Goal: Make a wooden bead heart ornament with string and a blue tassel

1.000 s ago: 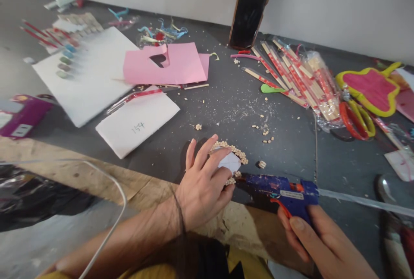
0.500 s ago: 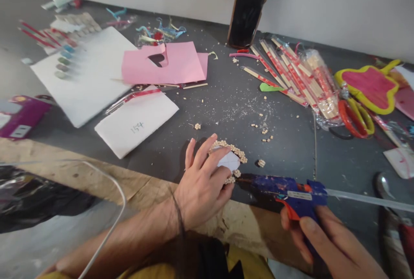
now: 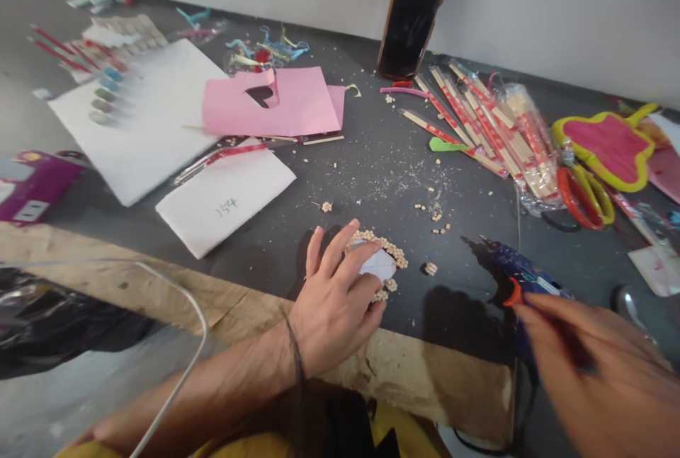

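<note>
My left hand (image 3: 332, 302) lies on the dark table (image 3: 382, 175) near its front edge. Its fingers press down and pinch a small white paper piece (image 3: 378, 265) rimmed with tiny pale beads. To the right, a blue glue gun (image 3: 518, 275) with an orange trigger points its nozzle up and to the left, away from the paper piece. My right hand (image 3: 600, 366) is blurred by motion at the lower right, its fingers wrapped over the gun's handle.
Pink paper (image 3: 273, 104) and white sheets (image 3: 226, 196) lie at the left and middle. Wrapped wooden sticks (image 3: 489, 129) and red-and-yellow scissors (image 3: 587, 196) lie at the right. Loose beads (image 3: 435, 221) are scattered mid-table. A black upright object (image 3: 417, 8) stands at the wall. A white cable (image 3: 185, 345) crosses the lower left.
My right hand has swung the glue gun away from the beaded paper piece, to the right, and the nozzle now points up-left. My left hand has stayed on the piece.
</note>
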Motion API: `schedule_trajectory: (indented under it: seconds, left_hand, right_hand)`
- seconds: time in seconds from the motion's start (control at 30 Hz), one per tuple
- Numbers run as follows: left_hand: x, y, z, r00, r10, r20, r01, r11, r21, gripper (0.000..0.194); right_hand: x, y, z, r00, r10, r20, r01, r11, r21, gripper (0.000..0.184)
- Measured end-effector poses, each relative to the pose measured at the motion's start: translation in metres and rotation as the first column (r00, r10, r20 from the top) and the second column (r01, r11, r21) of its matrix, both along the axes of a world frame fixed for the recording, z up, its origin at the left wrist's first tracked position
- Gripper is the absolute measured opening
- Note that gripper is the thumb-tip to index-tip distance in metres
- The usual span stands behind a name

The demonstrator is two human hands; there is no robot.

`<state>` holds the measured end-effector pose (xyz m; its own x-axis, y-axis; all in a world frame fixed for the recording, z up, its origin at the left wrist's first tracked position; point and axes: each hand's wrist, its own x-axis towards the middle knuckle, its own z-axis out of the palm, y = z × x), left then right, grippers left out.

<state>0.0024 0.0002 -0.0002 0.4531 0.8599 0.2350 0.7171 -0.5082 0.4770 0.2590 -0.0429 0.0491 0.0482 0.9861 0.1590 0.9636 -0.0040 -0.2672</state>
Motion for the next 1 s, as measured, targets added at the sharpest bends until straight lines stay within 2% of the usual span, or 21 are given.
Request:
schedule_trajectory:
  seconds: [0.1, 0.2, 0.3, 0.4, 0.67, 1.0]
  left_hand:
    - [0.000, 0.000, 0.000, 1.000, 0.006, 0.000, -0.006, 1.000, -0.006, 0.007]
    - [-0.001, 0.000, 0.000, 1.000, 0.003, -0.001, -0.003, 1.000, -0.026, 0.012]
    - [-0.001, 0.000, 0.000, 1.000, -0.001, 0.001, 0.001, 1.000, -0.019, 0.015]
    - [-0.001, 0.000, 0.000, 1.000, 0.007, 0.007, -0.007, 1.000, -0.013, 0.013]
    - [0.000, 0.000, 0.001, 1.000, 0.013, 0.021, -0.012, 0.999, -0.047, 0.022]
    - [0.000, 0.000, -0.002, 1.000, 0.010, 0.014, -0.010, 0.999, -0.035, 0.019]
  right_hand:
    - [-0.041, 0.014, -0.015, 0.945, 0.327, 0.020, -0.328, 0.943, 0.051, 0.022]
    - [-0.065, 0.026, -0.030, 0.890, 0.455, -0.016, -0.455, 0.891, 0.002, 0.024]
    - [-0.071, 0.033, -0.037, 0.873, 0.487, -0.028, -0.488, 0.872, -0.053, 0.025]
    - [-0.071, 0.035, -0.036, 0.857, 0.514, -0.043, -0.516, 0.853, -0.076, 0.023]
    - [-0.075, 0.034, -0.024, 0.822, 0.563, 0.089, -0.565, 0.825, -0.002, 0.025]
    - [-0.080, 0.035, -0.019, 0.781, 0.596, 0.187, -0.604, 0.797, -0.022, 0.031]
